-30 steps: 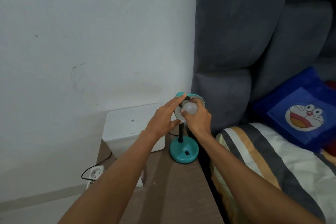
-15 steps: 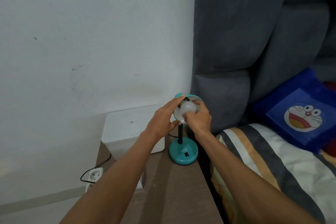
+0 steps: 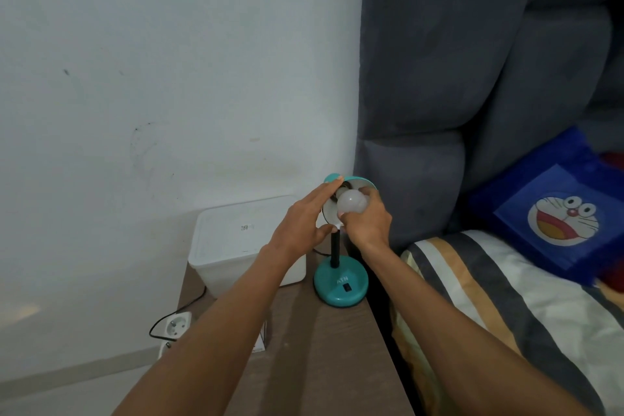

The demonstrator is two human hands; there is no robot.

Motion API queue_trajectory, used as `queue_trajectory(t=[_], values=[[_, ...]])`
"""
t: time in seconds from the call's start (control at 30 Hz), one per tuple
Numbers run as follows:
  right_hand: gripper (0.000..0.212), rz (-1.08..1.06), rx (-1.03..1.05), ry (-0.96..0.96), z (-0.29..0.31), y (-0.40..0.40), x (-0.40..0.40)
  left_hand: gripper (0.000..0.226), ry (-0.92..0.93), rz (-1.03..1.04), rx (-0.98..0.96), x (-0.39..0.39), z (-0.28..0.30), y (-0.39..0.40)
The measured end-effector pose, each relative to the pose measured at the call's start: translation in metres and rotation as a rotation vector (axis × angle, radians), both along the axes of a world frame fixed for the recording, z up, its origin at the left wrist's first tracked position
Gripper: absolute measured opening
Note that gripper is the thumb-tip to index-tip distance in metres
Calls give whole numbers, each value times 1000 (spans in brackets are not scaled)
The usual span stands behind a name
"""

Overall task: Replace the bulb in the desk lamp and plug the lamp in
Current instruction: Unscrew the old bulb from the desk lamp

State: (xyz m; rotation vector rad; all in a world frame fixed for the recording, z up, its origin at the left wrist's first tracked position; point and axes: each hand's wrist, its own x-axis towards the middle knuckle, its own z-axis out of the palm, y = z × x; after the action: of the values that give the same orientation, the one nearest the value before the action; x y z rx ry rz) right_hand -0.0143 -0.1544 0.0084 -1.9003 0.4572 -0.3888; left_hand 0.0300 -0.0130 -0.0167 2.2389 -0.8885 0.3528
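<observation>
A small teal desk lamp stands on its round base (image 3: 340,284) at the back right of the brown bedside table (image 3: 324,358). Its teal shade (image 3: 361,181) faces me. A white round bulb (image 3: 352,210) sits in the mouth of the shade. My right hand (image 3: 368,224) grips the bulb from the right and below. My left hand (image 3: 300,223) holds the left edge of the shade, fingers along its rim and thumb under it. Whether the bulb is seated in the socket is hidden.
A white lidded box (image 3: 243,240) stands left of the lamp against the white wall. A white power strip (image 3: 176,326) with a black cord lies on the floor at the left. The grey padded headboard (image 3: 439,111) and a striped bed with a blue cartoon pillow (image 3: 553,216) are at the right.
My right hand has turned a little around the bulb; my left hand stays on the shade. The view has shifted slightly.
</observation>
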Motion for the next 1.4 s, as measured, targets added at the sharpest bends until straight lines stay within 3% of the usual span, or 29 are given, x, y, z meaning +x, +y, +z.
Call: queue_trajectory(t=[0.23,0.4,0.53,0.7,0.87,1.0,1.4], values=[[39,30,-39,-94,-3,0,-2,105,7,-4,1,2,0,0],[57,-24,-78,-49,-5,5,0,106,11,11,13,3,0,1],[50,-1,-88,-30,-4,2,-1,104,7,8,11,4,1,3],[58,26,-83,-31,-5,3,4,104,3,12,12,3,0,1],[39,17,-112,-116,-9,7,1,100,11,4,11,4,0,0],[58,-29,-125,-79,-11,9,2,101,13,12,16,3,0,1],[54,14,-129,-76,-10,8,4,100,0,13,20,4,-1,2]])
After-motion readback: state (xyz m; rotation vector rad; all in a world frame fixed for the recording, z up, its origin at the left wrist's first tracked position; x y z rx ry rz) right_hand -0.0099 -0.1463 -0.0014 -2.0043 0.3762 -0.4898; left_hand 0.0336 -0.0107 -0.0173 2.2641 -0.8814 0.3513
